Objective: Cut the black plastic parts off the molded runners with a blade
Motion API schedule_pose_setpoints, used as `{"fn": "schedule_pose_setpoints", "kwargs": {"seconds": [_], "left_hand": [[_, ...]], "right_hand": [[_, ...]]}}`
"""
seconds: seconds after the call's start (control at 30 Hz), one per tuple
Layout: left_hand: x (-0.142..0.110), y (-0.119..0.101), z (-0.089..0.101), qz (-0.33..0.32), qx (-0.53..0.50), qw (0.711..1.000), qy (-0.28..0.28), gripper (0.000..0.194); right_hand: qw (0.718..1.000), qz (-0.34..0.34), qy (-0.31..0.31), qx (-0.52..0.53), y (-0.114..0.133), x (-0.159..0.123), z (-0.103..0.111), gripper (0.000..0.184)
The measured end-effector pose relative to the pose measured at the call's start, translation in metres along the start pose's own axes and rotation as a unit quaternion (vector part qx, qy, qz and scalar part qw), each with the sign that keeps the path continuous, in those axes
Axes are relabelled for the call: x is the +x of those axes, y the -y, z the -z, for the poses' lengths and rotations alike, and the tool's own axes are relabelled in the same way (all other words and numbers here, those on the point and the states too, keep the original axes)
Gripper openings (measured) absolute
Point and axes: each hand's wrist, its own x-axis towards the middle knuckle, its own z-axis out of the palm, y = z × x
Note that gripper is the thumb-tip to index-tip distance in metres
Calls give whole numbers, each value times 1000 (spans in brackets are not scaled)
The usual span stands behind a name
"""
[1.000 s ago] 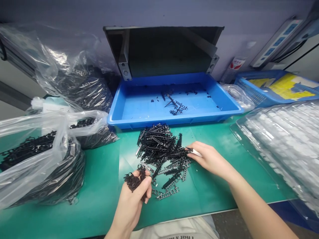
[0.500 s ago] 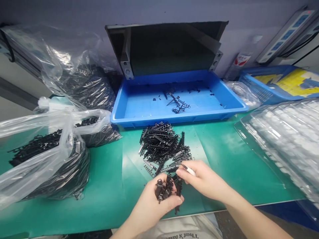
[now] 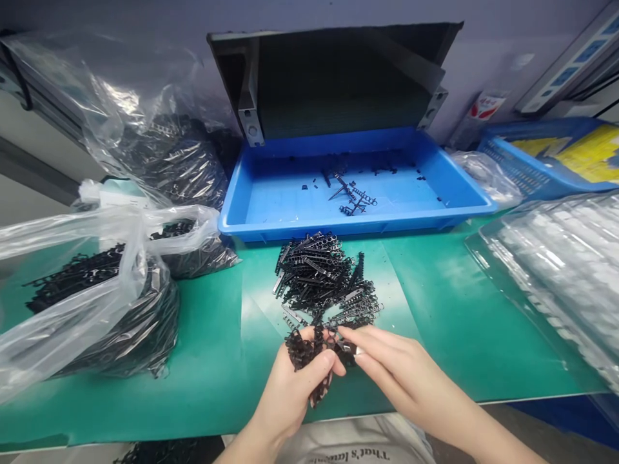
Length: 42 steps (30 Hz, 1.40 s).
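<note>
A clump of small black plastic strips (image 3: 300, 350) is gripped in my left hand (image 3: 285, 393), its thumb pressed over them. Close beside it, my right hand (image 3: 401, 364) is closed, its fingertips touching black pieces at the clump's right side. A bit of a small white-handled tool (image 3: 358, 352) shows under the right fingers; most of it is hidden. Just beyond both hands lies a heap of black plastic strips (image 3: 314, 270), many with rows of rings or teeth, on a pale sheet over the green table mat (image 3: 207, 341).
Behind the heap stands a blue tray (image 3: 290, 229) with a few black pieces inside. Clear plastic bags (image 3: 145, 322) of black parts fill the left. To the right are stacked clear trays (image 3: 556, 270), a blue basket (image 3: 512, 167) and a bottle (image 3: 483, 109).
My right hand has turned over and its fingers now cover most of the white-handled tool. The left hand's grip on the black strips has shifted, its thumb now across them.
</note>
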Motion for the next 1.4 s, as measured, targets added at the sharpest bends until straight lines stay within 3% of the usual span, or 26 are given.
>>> {"fn": "schedule_pose_setpoints", "kwargs": {"seconds": [0.13,0.37,0.9,1.2,1.4], "left_hand": [[-2,1,0,-6,1,1000,26,28],[-3,0,0,2,8,1000,17,30],[-5,3,4,8,87,996,17,34],[-9,4,2,5,62,998,1,30],[-4,24,-3,8,27,999,-20,21]], "right_hand": [[999,15,-8,-35,1,0,-5,32],[996,27,-23,-81,0,-2,-8,32],[991,35,-60,-114,1,-3,-16,33],[994,16,-58,-94,0,-3,-18,32],[998,-5,-33,-46,-25,-17,-27,36]]}}
